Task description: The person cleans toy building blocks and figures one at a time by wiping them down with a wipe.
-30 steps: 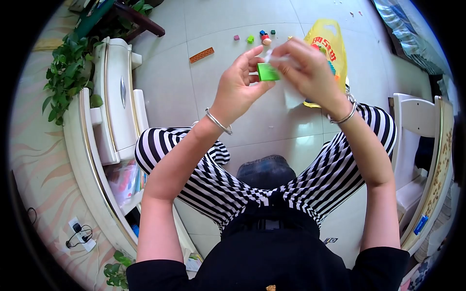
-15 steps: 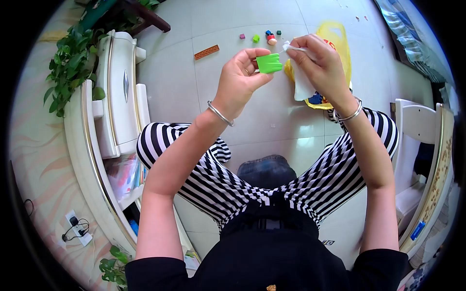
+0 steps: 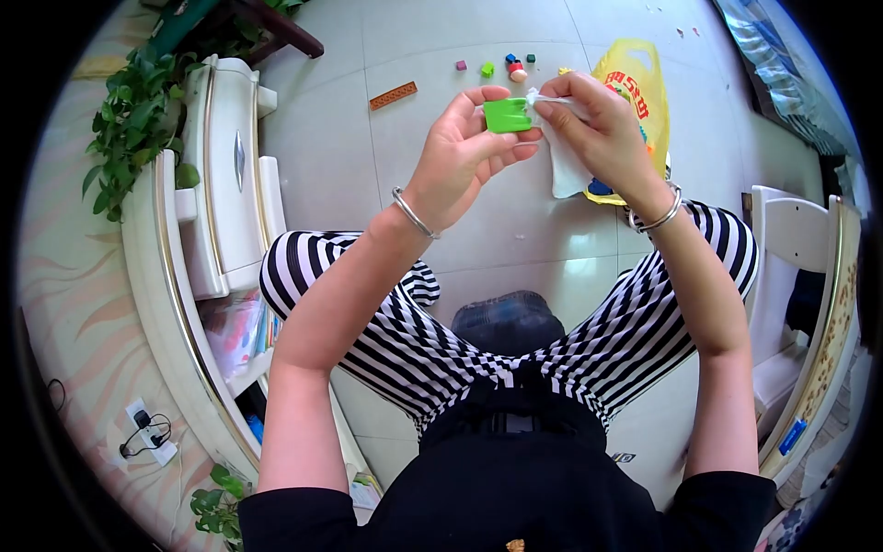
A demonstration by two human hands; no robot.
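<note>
Between the thumb and fingers of my left hand (image 3: pixel 464 143) is a small bright green plastic piece (image 3: pixel 505 116) with grooves along one side; its exact kind I cannot make out. My right hand (image 3: pixel 598 120) pinches a white cloth or tissue (image 3: pixel 567 166). One twisted tip of the white material touches the right edge of the green piece, and the rest hangs below my fingers. Both hands are raised above the floor, close together.
Small toy blocks, among them a pink block (image 3: pixel 461 65) and a green block (image 3: pixel 487 69), lie on the tiles. A brown studded strip (image 3: pixel 393 96) is left of them. A yellow plastic bag (image 3: pixel 648 74) stands behind my right hand. White drawers (image 3: pixel 235 175) flank the left, a white chair (image 3: pixel 793 230) the right.
My right hand has moved slightly left, bringing the white tip from just beside the green piece onto its edge. My left hand has turned a little, with its lower fingers now showing.
</note>
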